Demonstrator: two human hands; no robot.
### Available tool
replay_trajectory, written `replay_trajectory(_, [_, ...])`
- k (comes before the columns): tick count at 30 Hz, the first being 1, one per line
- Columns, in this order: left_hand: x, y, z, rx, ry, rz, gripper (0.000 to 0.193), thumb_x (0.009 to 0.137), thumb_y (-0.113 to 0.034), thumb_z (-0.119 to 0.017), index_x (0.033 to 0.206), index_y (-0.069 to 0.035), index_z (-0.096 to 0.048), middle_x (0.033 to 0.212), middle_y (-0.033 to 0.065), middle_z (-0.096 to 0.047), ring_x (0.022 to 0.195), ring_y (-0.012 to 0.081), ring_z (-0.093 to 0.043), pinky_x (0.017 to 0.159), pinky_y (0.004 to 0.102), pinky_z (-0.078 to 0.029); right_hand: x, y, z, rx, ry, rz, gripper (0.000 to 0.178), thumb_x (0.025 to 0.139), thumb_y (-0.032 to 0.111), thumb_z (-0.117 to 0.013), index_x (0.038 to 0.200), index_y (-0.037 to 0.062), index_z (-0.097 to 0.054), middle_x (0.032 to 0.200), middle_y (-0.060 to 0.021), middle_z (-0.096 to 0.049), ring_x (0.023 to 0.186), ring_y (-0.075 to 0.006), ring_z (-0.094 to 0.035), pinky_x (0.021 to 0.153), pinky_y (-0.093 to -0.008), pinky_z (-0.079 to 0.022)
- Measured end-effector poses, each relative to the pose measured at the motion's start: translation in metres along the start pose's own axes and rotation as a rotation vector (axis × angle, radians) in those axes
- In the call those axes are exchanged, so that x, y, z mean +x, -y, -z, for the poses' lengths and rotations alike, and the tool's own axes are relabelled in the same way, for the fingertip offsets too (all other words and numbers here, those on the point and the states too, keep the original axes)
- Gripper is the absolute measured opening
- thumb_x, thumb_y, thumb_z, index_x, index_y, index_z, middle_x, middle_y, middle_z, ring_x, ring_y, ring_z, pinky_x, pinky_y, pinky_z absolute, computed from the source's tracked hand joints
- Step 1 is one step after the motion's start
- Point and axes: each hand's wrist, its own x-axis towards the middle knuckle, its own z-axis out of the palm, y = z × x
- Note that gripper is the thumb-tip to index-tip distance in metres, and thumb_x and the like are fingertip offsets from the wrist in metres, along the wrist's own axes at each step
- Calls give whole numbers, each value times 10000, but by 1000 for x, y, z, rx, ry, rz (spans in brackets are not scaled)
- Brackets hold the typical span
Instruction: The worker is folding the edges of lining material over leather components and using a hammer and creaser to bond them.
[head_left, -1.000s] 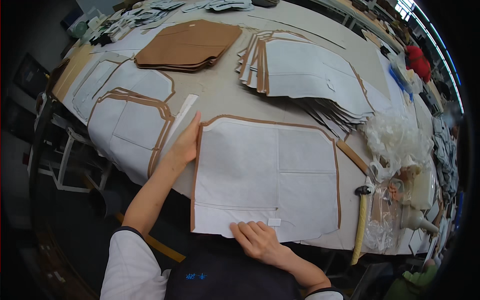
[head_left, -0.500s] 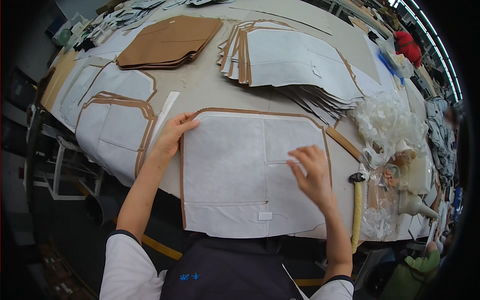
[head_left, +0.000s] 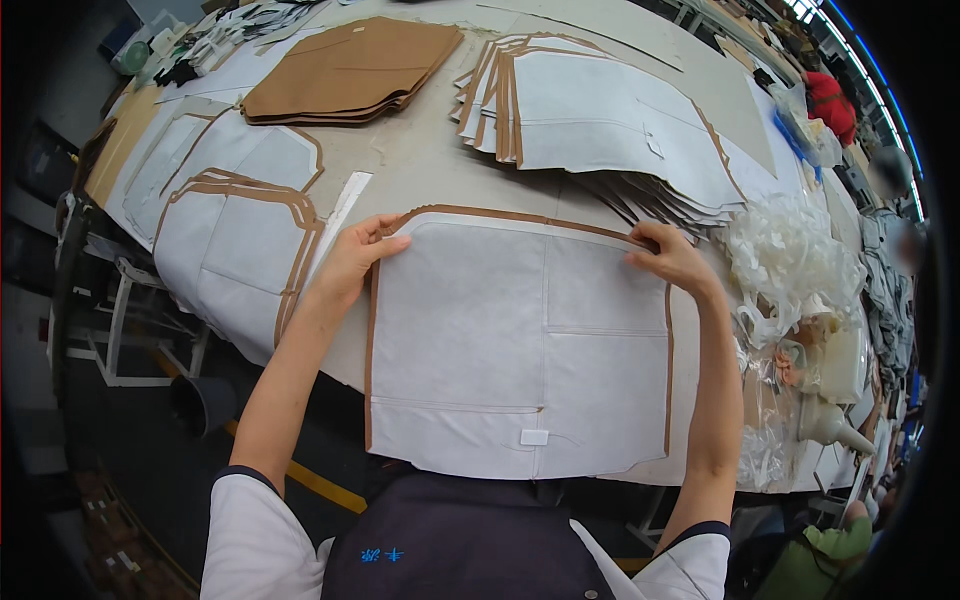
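A sewn panel (head_left: pixel 455 310), pale on its upper face with folded brown edging, lies in front of me at the table's near edge. Seams cross it, and a small white label (head_left: pixel 534 437) sits near its lower edge beside a loose thread. My left hand (head_left: pixel 362 262) pinches the panel's far left corner, thumb on top. At the far right corner, my right hand (head_left: pixel 675 260) grips the brown edge between thumb and bent fingers. Its fingertips beneath the edge are partly hidden.
Stacked brown panels (head_left: pixel 345 75) lie far left, and a fanned pile of pale panels (head_left: pixel 610 110) far right. More brown-edged panels (head_left: pixel 240 235) overlap at the left. Crumpled clear plastic bags (head_left: pixel 790 260) and a squeeze bottle (head_left: pixel 830 422) lie at right. A bin (head_left: pixel 202 405) stands on the floor.
My right hand has moved from above the panel's right half up and outward to its far right corner, taking hold there. The left hand keeps its corner; the whole view has shifted slightly.
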Motion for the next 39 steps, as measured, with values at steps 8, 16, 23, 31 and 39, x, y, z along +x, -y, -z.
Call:
replay_trajectory(8, [54, -13, -6, 109, 72, 80, 509, 855, -176, -858, 1319, -39, -701, 1103, 23, -740, 991, 97, -668, 908, 258, -496, -65, 31, 36, 421, 123, -259, 247, 861, 156, -807, 1019, 0, -697, 793, 49, -542, 751, -40, -478, 643, -240, -382])
replay_trajectory(16, [85, -24, -18, 409, 266, 121, 528, 854, -159, -828, 1347, -42, -679, 1112, 26, -762, 1012, 110, -681, 963, 249, -467, -81, -31, 26, 515, 101, -387, 423, 866, 103, -839, 1230, 12, -644, 827, 83, -474, 744, -47, -442, 683, -233, -369])
replay_trajectory(23, [74, -39, -16, 613, 502, 248, 482, 853, -96, -829, 1307, -9, -696, 1002, -55, -684, 902, 35, -580, 861, 197, -441, -142, -12, 5, 493, 193, -523, 482, 844, 7, -844, 1276, 12, -630, 798, 99, -356, 721, -30, -365, 619, -216, -311])
replay_trajectory(31, [93, -45, -127, 876, 779, -73, 362, 883, -231, -783, 1180, -25, -766, 1018, 75, -768, 919, 190, -682, 885, 329, -533, -49, 25, -26, 280, 136, -214, 313, 909, 165, -789, 1166, -3, -723, 921, -55, -686, 846, -133, -631, 775, -296, -535])
replay_trajectory(39, [87, -10, -159, 896, 741, -429, 192, 908, -146, -772, 1077, -56, -782, 927, 74, -722, 878, 239, -661, 799, 365, -520, -31, 41, -87, 111, -186, 102, 87, 869, 103, -760, 950, 79, -743, 901, -53, -680, 951, -281, -595, 873, -417, -442])
